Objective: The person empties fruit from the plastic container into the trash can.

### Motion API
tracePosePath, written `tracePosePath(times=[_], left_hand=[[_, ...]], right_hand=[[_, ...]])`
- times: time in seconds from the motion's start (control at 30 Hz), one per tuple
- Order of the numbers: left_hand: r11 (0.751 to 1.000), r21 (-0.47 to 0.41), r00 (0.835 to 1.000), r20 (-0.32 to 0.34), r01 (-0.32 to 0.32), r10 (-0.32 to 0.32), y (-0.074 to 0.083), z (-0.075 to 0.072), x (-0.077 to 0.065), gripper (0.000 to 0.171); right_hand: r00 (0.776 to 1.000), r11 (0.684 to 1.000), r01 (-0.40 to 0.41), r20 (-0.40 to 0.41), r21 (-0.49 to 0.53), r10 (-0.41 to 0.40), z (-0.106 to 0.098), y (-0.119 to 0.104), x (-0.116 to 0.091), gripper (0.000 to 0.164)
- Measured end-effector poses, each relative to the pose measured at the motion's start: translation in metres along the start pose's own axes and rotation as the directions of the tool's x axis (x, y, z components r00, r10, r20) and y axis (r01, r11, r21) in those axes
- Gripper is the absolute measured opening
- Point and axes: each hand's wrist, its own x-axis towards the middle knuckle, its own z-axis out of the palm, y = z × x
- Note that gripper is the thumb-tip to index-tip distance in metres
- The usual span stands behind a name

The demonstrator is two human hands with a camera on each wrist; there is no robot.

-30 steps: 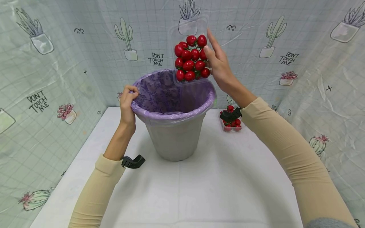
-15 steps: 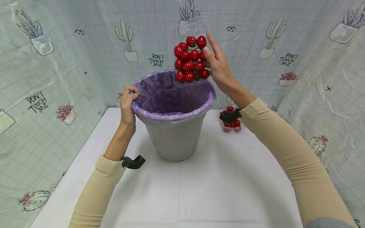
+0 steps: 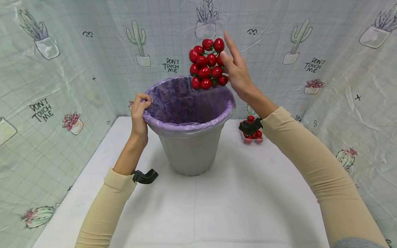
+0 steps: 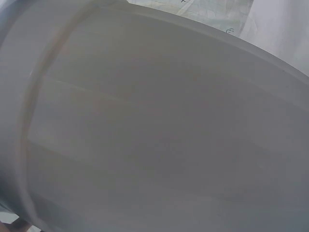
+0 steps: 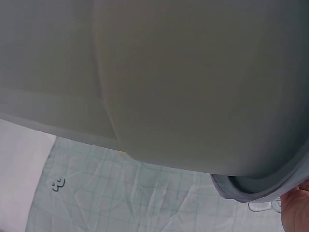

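Note:
My right hand (image 3: 239,74) holds a clear plastic box of cherry tomatoes (image 3: 204,72) by its right side, thumb on the front. The box is tipped up above the back right of a pale grey bin (image 3: 190,151), and its red tomatoes face me. A purple patterned bag (image 3: 173,100) lines the bin and folds over its rim. At the rim's left, my left hand (image 3: 139,115) grips the edge with curled fingers. Both wrist views are mostly filled by the bin's side; a bit of the right hand (image 5: 297,210) shows at the lower right in the right wrist view.
A second clear box of cherry tomatoes (image 3: 253,137) stands on the white table (image 3: 192,213) at the back right, partly hidden behind the right wrist's black camera mount (image 3: 250,126). A printed cactus curtain (image 3: 93,62) surrounds the table at the back and sides.

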Motion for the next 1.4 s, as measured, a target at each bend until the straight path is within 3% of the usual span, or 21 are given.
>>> tracePosePath(times=[0.37, 0.8, 1.4], left_hand=[[1.0, 0.002, 1.0, -0.001, -0.003, 0.003, -0.001, -0.0001, 0.0013, 0.017], [1.0, -0.003, 1.0, -0.008, -0.008, 0.008, -0.001, -0.0003, 0.0021, 0.018], [1.0, -0.021, 1.0, -0.004, -0.008, 0.008, -0.0057, -0.0019, 0.0056, 0.018]], right_hand=[[0.996, 0.996, 0.089, -0.009, -0.002, -0.089, 0.0005, -0.0014, 0.0008, 0.06], [0.996, 0.996, 0.081, 0.045, -0.044, -0.079, -0.0004, -0.0013, 0.0007, 0.063], [0.994, 0.991, 0.107, 0.034, -0.076, -0.105, -0.0029, 0.0046, 0.0004, 0.062]])
